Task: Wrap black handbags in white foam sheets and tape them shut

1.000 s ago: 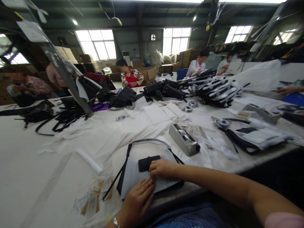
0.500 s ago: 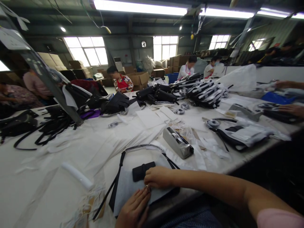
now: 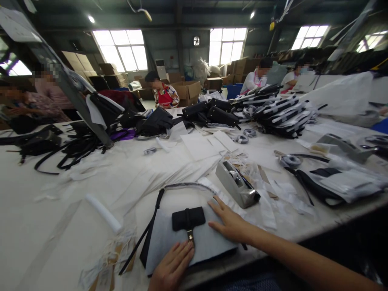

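Observation:
A handbag (image 3: 160,230) with a pale grey sheet over its front lies on the table before me. Its black flap tab (image 3: 188,218) runs down to a small metal clasp (image 3: 190,235). My left hand (image 3: 174,260) rests flat on the lower front, its fingertips beside the clasp. On the upper right of the bag lies my right hand (image 3: 227,220), fingers spread and holding nothing. The bag's handle (image 3: 184,185), wrapped in clear film, arches behind it. Part of the lower front is hidden under my left hand.
A grey tape dispenser (image 3: 236,184) stands just behind my right hand. Another wrapped bag (image 3: 342,182) lies to the right. Tags and strings (image 3: 112,260) are at the left, near a white roll (image 3: 103,213). Black bags pile up behind; co-workers sit across the table.
My right hand has left the clasp, moved right and opened onto the bag's upper right. The left hand stays on the lower front. The camera view has shifted.

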`<state>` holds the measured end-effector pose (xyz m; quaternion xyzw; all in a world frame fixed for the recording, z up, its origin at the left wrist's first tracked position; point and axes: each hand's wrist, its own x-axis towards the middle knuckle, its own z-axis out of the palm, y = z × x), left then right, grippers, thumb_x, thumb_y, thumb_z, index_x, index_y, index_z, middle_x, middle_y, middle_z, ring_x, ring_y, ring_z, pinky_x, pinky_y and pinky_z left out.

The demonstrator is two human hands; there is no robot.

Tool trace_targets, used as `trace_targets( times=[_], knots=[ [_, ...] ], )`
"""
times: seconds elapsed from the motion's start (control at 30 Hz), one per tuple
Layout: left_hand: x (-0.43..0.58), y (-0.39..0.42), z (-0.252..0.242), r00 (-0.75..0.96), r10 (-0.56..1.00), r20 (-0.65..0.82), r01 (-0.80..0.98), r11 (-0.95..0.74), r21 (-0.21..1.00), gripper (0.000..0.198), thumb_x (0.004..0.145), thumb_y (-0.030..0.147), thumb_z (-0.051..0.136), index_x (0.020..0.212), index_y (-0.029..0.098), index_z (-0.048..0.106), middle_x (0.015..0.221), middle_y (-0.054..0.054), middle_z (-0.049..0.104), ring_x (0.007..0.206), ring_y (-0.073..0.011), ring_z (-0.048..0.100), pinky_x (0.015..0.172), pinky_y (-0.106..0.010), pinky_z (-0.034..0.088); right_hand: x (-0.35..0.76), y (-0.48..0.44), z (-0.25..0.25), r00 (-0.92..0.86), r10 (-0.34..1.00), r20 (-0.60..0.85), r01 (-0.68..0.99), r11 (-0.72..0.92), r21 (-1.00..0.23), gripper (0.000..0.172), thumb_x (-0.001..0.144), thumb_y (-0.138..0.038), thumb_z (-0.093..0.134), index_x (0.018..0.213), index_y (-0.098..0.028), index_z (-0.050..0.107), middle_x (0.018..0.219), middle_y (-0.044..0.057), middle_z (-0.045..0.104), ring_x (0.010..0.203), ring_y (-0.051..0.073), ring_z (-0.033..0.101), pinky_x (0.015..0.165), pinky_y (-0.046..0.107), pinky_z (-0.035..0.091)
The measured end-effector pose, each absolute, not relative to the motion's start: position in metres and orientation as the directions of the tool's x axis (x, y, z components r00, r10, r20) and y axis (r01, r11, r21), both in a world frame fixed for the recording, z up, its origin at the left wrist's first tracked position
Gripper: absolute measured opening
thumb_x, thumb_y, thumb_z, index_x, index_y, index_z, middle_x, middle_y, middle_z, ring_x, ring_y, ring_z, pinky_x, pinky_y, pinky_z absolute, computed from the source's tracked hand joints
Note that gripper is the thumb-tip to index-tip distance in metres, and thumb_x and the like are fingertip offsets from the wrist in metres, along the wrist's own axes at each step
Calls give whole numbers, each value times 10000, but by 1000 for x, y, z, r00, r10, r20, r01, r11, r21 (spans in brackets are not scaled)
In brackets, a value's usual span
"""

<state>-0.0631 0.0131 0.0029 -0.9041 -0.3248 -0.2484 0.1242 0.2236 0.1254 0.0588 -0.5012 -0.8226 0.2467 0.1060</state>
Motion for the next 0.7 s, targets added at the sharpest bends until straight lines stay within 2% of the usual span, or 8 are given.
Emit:
trace_targets(
  times=[0.1,0.2,0.3,0.4,0.47,0.53,0.63,0.7],
  knots=[
    [-56,14,10,617,604,504,693,-720,16,484,963,29,337,1408,159,477,1366,-72,595,1313,-173,502,1083,-334,468,220,136,47,-481,877,16,705,397,-588,636,906,-397,601,1473,-179,414,1589,172,234,1439,312,305,1164,482,317],
    [-48,20,11,542,650,532,755,-655,30,497,953,0,342,1409,149,470,1375,-80,586,1313,-181,503,1088,-361,471,210,166,55,-533,843,71,641,457,-616,563,924,-338,578,1446,-168,454,1562,167,305,1423,287,344,1170,469,310],
    [-43,24,9,502,669,548,790,-613,25,477,953,9,372,1397,141,486,1382,-84,579,1313,-193,505,1100,-385,461,203,180,77,-559,828,52,694,501,-517,527,927,-361,591,1397,-137,516,1535,207,341,1395,344,377,1141,543,326],
    [-41,23,10,490,683,542,797,-602,37,486,943,10,392,1398,150,488,1378,-77,583,1310,-190,508,1113,-385,448,203,164,93,-645,751,142,675,646,-356,541,910,-395,629,1379,-142,538,1542,198,335,1434,385,278,1156,620,235],
    [-41,21,11,492,701,516,801,-596,47,502,929,10,407,1406,146,478,1390,-79,572,1322,-191,495,1125,-382,431,207,144,89,-758,630,168,564,763,-316,593,906,-423,634,1425,-175,488,1541,157,357,1455,355,238,1188,604,170],
    [-40,18,13,505,722,473,804,-593,46,519,915,15,417,1417,138,465,1426,-85,535,1348,-203,464,1140,-393,406,213,126,73,-831,543,123,483,813,-326,643,916,-407,622,1481,-191,404,1532,133,382,1459,327,243,1201,580,165],
    [-39,16,15,532,736,418,803,-595,25,532,908,32,423,1424,156,463,1473,-82,478,1377,-226,425,1163,-425,359,222,111,49,-839,542,45,492,793,-360,687,927,-335,607,1527,-189,305,1555,130,337,1470,318,215,1197,581,175],
    [-41,16,16,536,727,429,805,-594,2,528,908,31,424,1412,174,486,1469,-70,486,1378,-221,423,1185,-423,310,227,112,50,-842,540,21,485,772,-411,732,918,-408,615,1534,-186,288,1562,142,317,1475,325,191,1199,587,151]
  ],
)
